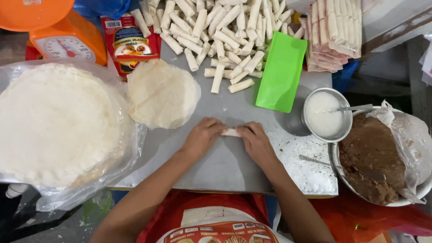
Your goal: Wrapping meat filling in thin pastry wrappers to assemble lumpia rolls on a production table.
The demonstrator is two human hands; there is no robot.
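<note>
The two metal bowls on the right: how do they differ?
The small metal bowl holds a white liquid with a spoon in it; the large bowl holds a brown mash. The small bowl is bare inside; the large bowl is lined with a clear plastic bag. The small bowl sits on the metal table; the large bowl sits past the table's edge. Both are round.

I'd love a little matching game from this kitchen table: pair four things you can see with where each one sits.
Things:
1. pile of finished rolls
2. bowl of brown filling
3. big stack of round wrappers
4. half-rolled wrapper

Places:
A. far left, on clear plastic
B. between the left hand and right hand
C. far edge of the metal table
D. right side, in a bag-lined bowl

Pairs: 1-C, 2-D, 3-A, 4-B
</note>
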